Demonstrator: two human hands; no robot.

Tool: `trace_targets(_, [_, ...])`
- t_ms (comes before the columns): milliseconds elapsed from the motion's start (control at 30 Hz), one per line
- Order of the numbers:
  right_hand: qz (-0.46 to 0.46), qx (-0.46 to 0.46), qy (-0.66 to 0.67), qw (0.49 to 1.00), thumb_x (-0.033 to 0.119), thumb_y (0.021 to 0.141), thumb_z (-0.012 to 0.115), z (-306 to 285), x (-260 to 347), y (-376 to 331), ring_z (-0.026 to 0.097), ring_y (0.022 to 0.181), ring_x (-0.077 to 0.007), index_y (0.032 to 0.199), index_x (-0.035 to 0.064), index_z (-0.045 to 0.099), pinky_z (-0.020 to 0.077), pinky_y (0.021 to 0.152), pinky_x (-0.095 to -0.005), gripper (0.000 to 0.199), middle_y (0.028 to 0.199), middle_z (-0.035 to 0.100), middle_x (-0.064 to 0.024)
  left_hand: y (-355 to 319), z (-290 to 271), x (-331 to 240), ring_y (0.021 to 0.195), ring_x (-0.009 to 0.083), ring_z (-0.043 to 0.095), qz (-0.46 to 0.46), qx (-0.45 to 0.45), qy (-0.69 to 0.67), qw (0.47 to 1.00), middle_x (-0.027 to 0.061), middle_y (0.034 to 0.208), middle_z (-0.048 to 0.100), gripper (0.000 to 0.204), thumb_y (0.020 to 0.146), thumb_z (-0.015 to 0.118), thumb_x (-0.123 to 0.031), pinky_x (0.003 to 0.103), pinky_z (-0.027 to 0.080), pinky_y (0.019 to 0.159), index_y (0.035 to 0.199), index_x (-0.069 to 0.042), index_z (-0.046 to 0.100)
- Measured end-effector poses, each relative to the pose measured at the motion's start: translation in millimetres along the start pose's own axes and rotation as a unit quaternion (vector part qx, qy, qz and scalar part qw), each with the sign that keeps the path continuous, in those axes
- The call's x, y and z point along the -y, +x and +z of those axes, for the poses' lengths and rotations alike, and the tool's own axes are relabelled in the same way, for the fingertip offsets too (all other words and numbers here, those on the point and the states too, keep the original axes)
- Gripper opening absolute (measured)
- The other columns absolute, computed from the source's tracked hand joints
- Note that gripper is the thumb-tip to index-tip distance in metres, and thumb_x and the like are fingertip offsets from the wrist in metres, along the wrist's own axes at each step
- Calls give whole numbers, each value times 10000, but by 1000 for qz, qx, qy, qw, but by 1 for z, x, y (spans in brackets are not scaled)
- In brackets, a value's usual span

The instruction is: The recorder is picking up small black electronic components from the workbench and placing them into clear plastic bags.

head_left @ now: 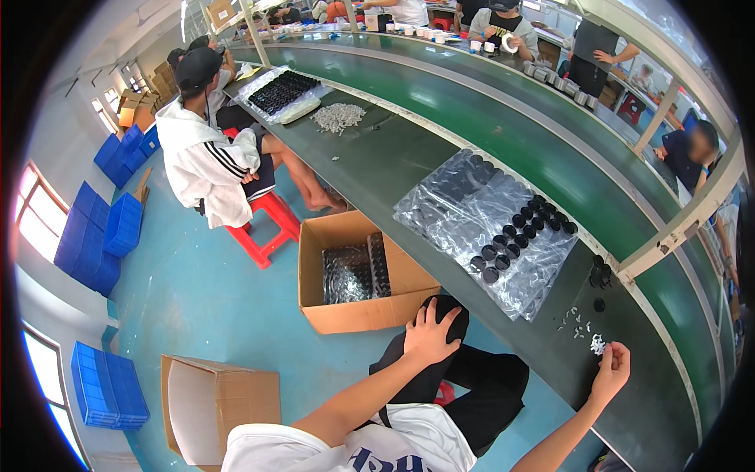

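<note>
My left hand point(431, 337) rests on my raised knee, its fingers spread and holding nothing. At the right end of the dark work surface, my right hand point(613, 373) is closed, with the fingertips at a small pile of white plastic pieces point(598, 344). Whatever lies between those fingers is too small to make out. More white pieces are scattered just left of the pile. Beyond them lie a single black round cap point(599, 304) and a little cluster of similar caps point(601, 274). Farther left, rows of black caps point(509, 231) sit on clear plastic sheeting point(444, 216).
An open cardboard box point(346, 316) holding plastic-wrapped trays stands by my knee; another box point(248, 405) is at lower left. A green conveyor belt point(472, 114) runs past the work surface. A seated person point(206, 149) is at far left, near a grey parts pile point(339, 118).
</note>
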State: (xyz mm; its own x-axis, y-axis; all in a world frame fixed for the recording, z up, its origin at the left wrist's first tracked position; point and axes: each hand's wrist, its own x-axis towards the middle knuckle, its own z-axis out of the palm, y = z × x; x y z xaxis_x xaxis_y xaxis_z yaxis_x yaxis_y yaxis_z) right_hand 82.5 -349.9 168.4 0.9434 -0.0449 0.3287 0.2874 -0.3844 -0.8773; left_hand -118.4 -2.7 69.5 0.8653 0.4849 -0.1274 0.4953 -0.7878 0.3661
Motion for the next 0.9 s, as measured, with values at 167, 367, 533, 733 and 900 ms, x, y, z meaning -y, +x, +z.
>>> trace_targets(167, [7, -2, -12, 1000, 66, 995, 665, 1, 4, -1, 488, 673, -17, 1073, 10, 684, 371, 582, -193, 97, 855, 638, 35, 0, -1, -1, 1448, 423, 372, -2, 2, 0, 1000, 220, 1619, 273, 838, 857, 709, -545, 606, 442, 1070, 1580, -374, 322])
trace_targets(367, [-3, -2, -8, 1000, 74, 996, 666, 2, 6, -2, 509, 695, -24, 1065, 10, 694, 397, 597, -196, 98, 869, 648, 29, 0, 1, 1, 1449, 420, 372, -1, 4, 5, 1000, 218, 1623, 263, 834, 861, 694, -561, 603, 441, 1073, 1582, -378, 317])
trace_targets(533, [-7, 7, -15, 1000, 111, 1002, 673, -1, -2, 0, 542, 724, -20, 1094, 30, 708, 409, 609, -195, 128, 896, 668, 37, 1, -1, 0, 1448, 422, 375, -3, 10, 10, 1000, 224, 1621, 263, 839, 861, 693, -562, 599, 445, 1071, 1583, -385, 306])
trace_targets(733, [-1, 2, -12, 1000, 125, 1004, 678, 1, 1, 0, 541, 725, -29, 1097, 14, 707, 417, 613, -199, 147, 911, 675, 25, 1, 0, 1, 1437, 428, 389, 0, 1, 7, 1000, 230, 1614, 275, 839, 858, 699, -550, 596, 453, 1061, 1581, -390, 306])
trace_targets(900, [2, -9, -5, 1000, 140, 1010, 678, 1, 0, 0, 534, 718, -33, 1094, 3, 706, 418, 609, -201, 163, 908, 672, 17, 1, 1, 0, 1436, 429, 389, 2, -1, 5, 1000, 231, 1613, 276, 837, 856, 700, -545, 594, 457, 1056, 1579, -390, 309])
